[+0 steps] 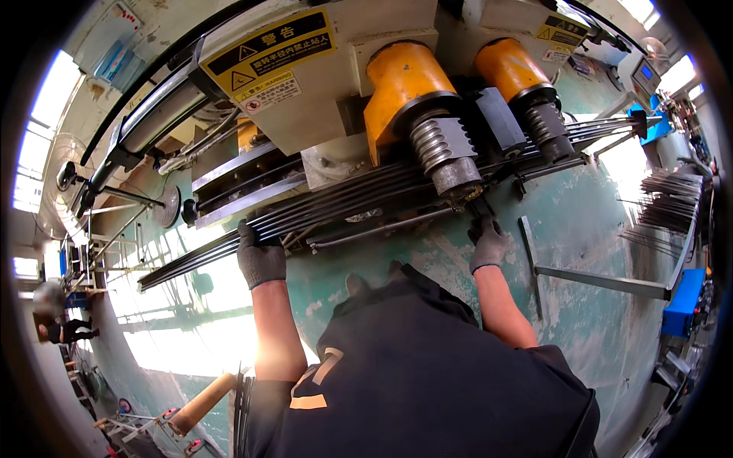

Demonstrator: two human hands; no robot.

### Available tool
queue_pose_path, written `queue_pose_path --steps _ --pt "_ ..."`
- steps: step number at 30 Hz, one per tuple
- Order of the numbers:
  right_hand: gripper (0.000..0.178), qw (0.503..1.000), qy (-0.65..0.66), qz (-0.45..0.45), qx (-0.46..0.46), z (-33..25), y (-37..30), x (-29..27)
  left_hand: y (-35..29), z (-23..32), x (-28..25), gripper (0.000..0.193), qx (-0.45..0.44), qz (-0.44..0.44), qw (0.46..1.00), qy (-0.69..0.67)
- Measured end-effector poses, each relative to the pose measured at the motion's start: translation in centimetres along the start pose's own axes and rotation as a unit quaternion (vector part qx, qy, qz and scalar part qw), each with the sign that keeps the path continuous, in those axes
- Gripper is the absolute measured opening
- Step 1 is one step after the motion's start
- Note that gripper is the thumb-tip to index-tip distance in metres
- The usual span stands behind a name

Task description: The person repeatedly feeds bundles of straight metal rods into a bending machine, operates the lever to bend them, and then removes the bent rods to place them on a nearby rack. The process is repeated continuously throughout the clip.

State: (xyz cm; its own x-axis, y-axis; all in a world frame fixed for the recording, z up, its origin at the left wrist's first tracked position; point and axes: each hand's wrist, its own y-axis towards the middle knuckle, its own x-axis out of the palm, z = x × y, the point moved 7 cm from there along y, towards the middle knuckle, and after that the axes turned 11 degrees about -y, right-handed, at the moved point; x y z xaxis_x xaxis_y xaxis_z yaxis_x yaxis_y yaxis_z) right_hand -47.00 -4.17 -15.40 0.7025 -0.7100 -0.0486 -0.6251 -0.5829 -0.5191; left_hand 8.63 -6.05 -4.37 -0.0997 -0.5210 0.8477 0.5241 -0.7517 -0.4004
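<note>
Several long dark metal rods lie side by side along the bending machine, slanting from the lower left to the upper right. My left hand, in a grey glove, grips the near edge of these rods left of the middle. My right hand, gloved alike, is closed just below and right of the machine's nearer ribbed steel head. Its fingertips meet a dark part there; what they hold is too dark to make out. A second ribbed head sits farther right, each under an orange housing.
A metal support bar runs below the rods. At right stands a grey steel frame, with a rack of bent rods beyond it. A cardboard tube leans at lower left. Another person is far left.
</note>
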Motion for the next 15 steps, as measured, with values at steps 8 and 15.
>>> queue_pose_path --steps 8,15 --pt "0.023 0.98 -0.126 -0.149 -0.034 4.8 -0.4 4.9 -3.1 -0.5 0.5 0.046 -0.143 -0.111 0.982 -0.059" --pt "0.02 0.981 -0.173 -0.071 0.043 8.4 -4.2 0.3 -0.6 15.3 -3.1 0.07 0.083 -0.193 0.942 0.264"
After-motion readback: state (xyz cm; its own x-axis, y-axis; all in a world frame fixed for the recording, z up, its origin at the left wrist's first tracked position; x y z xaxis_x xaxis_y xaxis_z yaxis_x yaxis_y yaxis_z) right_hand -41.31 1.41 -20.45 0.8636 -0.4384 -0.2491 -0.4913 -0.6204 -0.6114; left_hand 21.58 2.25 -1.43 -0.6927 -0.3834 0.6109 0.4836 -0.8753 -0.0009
